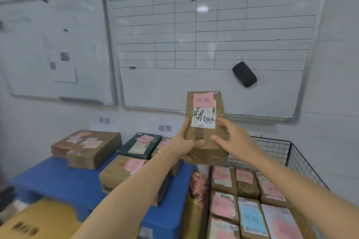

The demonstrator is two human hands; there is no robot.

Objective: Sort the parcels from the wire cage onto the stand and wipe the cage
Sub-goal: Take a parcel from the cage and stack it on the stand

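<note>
Left hand (184, 145) around base of upheld parcel (206, 120)

Left hand (184, 145) grips lower left edge of brown parcel (206, 136), thumb across front below barcode. Right hand (237, 141) at parcel's right side, fingers spread and straight, fingertips on front. Parcel upright, raised before gridded whiteboard (213, 25); pink note (203, 99) at top, handwritten white label (203, 119) under it. Blue stand (58, 178) at left bears stand boxes (87, 147) with pink notes. Wire cage (299, 159) at right packed with cage boxes (250, 215) in rows

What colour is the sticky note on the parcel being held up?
The sticky note is pink, clearest in the head view.
</note>
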